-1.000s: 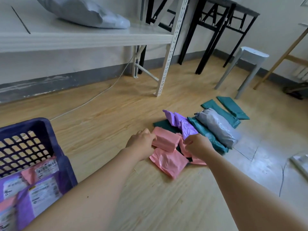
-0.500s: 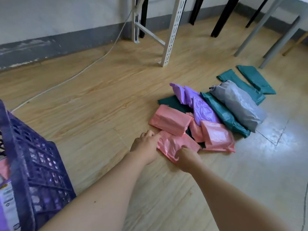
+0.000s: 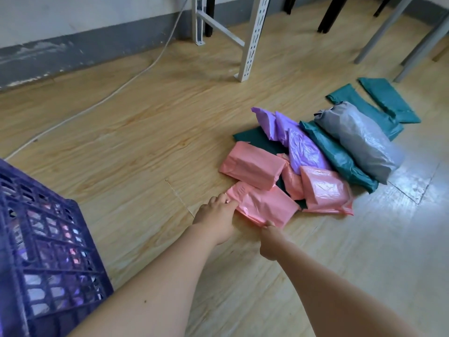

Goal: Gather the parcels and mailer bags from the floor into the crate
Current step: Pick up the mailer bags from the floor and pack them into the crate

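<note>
Both hands are on the nearest pink bag [image 3: 264, 205], which lies on the floor [image 3: 145, 142] at the 7 o'clock edge of the pile [image 3: 323, 156]. The left hand [image 3: 216, 212] pinches its left corner. The right hand [image 3: 272, 242] seems to pinch its near edge, its fingers mostly hidden. The part-filled crate [image 3: 48, 239] stands at 8 o'clock. This looks like the pick-up step; next the bag needs lifting left, over the crate wall.
</note>
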### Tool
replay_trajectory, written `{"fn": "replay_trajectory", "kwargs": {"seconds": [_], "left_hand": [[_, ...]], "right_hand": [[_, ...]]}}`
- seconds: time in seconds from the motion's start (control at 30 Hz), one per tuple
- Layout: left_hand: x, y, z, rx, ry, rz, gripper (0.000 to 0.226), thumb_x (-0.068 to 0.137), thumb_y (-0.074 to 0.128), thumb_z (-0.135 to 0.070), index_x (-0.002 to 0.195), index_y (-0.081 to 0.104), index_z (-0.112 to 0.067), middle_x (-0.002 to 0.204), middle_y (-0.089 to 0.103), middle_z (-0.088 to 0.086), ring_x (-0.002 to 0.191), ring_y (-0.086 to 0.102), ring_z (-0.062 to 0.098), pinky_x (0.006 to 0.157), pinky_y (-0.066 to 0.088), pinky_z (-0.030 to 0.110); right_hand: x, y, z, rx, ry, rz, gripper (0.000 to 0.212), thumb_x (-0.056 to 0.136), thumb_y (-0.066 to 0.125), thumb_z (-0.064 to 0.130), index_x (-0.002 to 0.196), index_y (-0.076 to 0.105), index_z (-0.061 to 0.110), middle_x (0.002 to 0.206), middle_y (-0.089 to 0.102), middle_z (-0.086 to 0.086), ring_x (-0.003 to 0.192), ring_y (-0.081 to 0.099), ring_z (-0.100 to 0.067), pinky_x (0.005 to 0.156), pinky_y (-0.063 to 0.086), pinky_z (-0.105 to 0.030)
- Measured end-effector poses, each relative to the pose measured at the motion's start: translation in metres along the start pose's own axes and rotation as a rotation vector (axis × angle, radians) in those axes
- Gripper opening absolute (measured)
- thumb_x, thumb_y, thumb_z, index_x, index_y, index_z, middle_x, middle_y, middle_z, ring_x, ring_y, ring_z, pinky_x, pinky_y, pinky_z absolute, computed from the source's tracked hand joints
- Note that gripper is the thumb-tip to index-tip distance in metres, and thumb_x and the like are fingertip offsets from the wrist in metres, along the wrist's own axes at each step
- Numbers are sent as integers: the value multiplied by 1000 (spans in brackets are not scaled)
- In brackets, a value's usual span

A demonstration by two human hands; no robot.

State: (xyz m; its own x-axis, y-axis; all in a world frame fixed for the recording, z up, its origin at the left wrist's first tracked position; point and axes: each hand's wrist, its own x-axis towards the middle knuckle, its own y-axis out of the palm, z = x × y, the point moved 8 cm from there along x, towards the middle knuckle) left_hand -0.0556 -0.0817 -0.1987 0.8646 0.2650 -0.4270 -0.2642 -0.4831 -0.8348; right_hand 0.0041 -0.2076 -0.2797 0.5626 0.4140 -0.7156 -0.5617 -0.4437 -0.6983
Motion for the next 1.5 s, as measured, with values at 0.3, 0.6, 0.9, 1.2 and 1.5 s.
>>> {"fn": "replay_trajectory", "kwargs": {"seconds": [0.3, 0.6, 0.9, 1.2, 1.5], "left_hand": [[-12, -22, 7, 2, -14, -28, 50, 89, 49, -15, 137, 39, -21, 143, 29, 2, 131, 32, 22, 103, 35, 36], [-43, -63, 7, -85, -47, -100, 46, 89, 51, -15, 133, 44, -22, 140, 34, 3, 125, 38, 24, 95, 41, 35], [-120, -145, 27, -223, -158, -270, 47, 88, 55, -24, 134, 45, -26, 144, 34, 1, 126, 43, 23, 97, 43, 35], [-209, -172, 77, -763, -443, -404, 70, 87, 62, -27, 144, 26, -11, 142, 40, 11, 124, 45, 29, 95, 40, 32], [-265, -194, 129, -1184, -545, -667, 67, 82, 69, -16, 136, 30, -11, 131, 49, 9, 110, 49, 25, 86, 45, 38]], "right_hand": [[-46, -100, 0, 118, 97, -482, 32, 79, 52, -3, 109, 54, 8, 104, 61, -7, 95, 61, -28, 69, 42, -29], [-94, -157, 7, 134, 105, -526, 28, 81, 51, 6, 104, 65, 13, 106, 66, -7, 92, 60, -27, 76, 45, -31], [-181, -205, 38, 393, 67, -606, 20, 85, 47, 14, 90, 66, 13, 80, 61, -2, 76, 56, -23, 63, 41, -28], [-239, -201, 91, 819, -112, -595, 30, 77, 46, -1, 92, 69, 11, 75, 58, 0, 75, 53, -19, 68, 45, -29], [-264, -209, 179, 977, -364, -486, 30, 75, 46, -7, 77, 65, 16, 90, 69, -11, 82, 60, -24, 83, 55, -41]]}}
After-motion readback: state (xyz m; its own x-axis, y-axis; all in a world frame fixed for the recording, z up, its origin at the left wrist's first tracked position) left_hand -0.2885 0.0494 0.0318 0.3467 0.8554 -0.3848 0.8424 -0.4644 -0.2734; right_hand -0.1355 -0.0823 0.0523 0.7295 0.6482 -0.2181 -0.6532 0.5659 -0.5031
